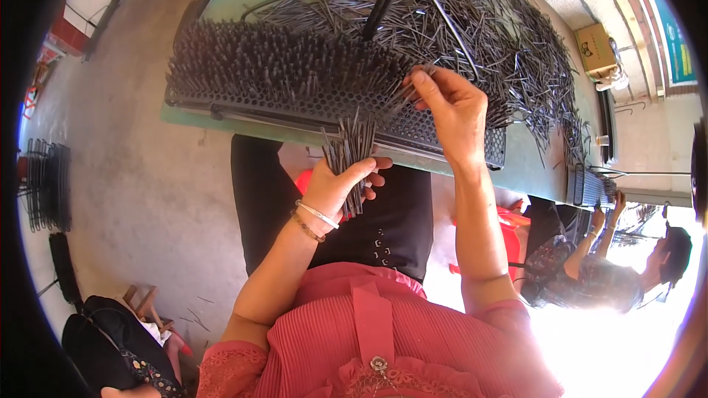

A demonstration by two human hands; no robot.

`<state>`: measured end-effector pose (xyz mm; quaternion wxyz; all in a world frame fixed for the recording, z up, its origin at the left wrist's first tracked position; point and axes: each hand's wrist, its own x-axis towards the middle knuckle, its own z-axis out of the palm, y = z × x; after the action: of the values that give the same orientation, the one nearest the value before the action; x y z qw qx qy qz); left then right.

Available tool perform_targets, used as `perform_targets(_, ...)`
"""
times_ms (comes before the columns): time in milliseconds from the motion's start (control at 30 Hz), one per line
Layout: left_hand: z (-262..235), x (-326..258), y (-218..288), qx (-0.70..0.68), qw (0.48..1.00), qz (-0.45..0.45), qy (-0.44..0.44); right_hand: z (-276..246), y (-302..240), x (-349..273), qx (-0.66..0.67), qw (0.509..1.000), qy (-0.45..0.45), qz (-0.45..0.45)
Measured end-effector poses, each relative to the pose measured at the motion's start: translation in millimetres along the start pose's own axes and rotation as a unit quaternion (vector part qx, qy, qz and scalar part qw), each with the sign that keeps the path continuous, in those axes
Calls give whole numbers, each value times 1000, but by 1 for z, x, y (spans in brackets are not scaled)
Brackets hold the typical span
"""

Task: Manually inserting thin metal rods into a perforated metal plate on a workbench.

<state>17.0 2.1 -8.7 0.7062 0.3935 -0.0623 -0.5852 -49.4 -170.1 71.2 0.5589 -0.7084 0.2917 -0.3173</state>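
Note:
A bundle of thin dark rods [355, 149] stands upright in my left hand [341, 184], its fingers wrapped round the middle, just in front of the table edge. My right hand [451, 107] pinches a few rods [400, 97] between thumb and fingertips, over a black perforated rack [295, 112]. Rods fill most of the rack's holes [280, 59] in dense upright rows. Along the near side, and toward the right, bare holes show. Whether the pinched rods' lower ends sit in holes is too small to tell.
Loose rods [509, 44] lie heaped across the green table [228, 0] behind the rack, with a black metal frame [387, 0] among them. A co-worker [597, 273] handles a similar rack [586, 186] at right. Another person [110, 339] is at lower left. A cardboard box [596, 48] stands by the wall.

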Motion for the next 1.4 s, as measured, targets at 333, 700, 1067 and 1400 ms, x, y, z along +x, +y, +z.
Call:
perform_targets(333,2,-2,1,-28,999,-24,1,12,24,12,-99,990,23,-101)
perform_targets(700,1,-4,3,-30,999,-24,-2,22,31,7,-315,889,13,-331)
perform_targets(1067,-2,-6,1,7,999,-15,29,21,30,10,-362,876,2,-320)
perform_targets(1400,2,-10,14,6,996,79,30,23,3,-20,-99,972,-203,64)
